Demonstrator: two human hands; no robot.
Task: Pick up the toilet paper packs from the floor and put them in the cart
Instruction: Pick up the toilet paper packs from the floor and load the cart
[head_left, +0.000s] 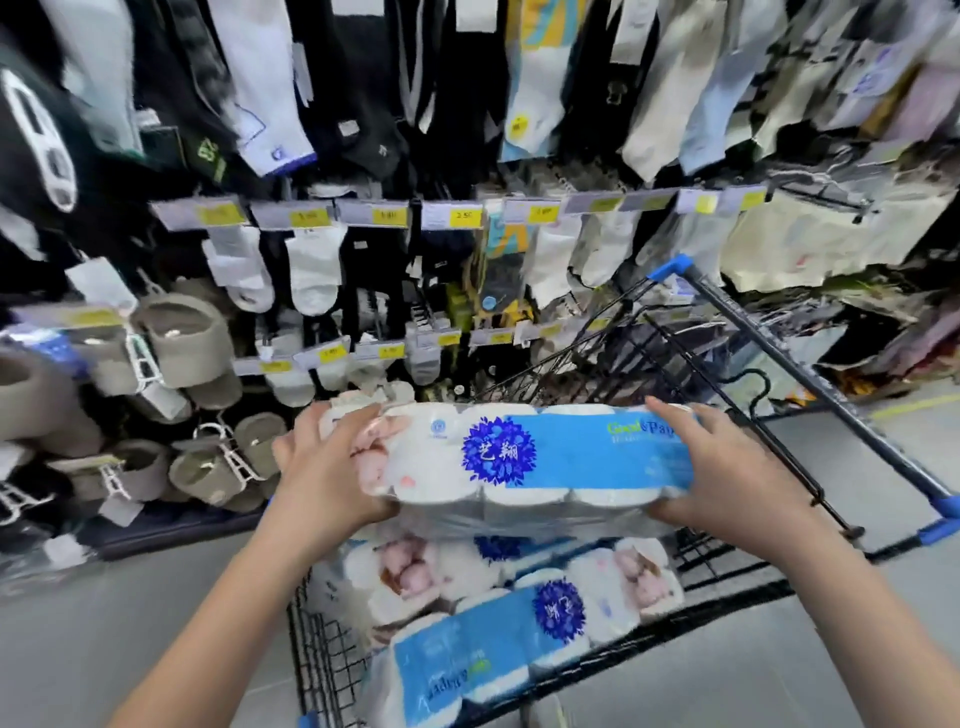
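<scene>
1. The sock display (467, 156) fills the whole far side of the scene; rows of black, white and pale socks hang from pegs, with yellow price tags (462, 217) strung along the rails; at the left, grey slippers (182, 338) hang on white hangers.
2. The grey floor (130, 597) spreads across the near left and far right.
3. The cart (769, 457) stands just in front of the person, a dark wire basket with blue corner caps, its handle bar slanting from far centre to near right.
4. Inside the cart lie two more packs; the front pack in the cart (467, 660) is blue-banded and nearest the viewer; the rear pack in the cart (519, 566) lies just beyond it, touching it.
5. The held toilet paper pack (519, 457) hangs lengthwise, left to right, directly above the cart and above those two; white rolls in clear wrap, a blue band and a dark blue flower emblem on top.
6. The left hand (322, 467) clasps the pack's left end; fingers spread over its top, thumb curled under the near edge.
7. The right hand (727, 478) clasps the pack's right end the same way; fingers laid flat across the top, thumb beneath; the pack lies between the two hands.
</scene>
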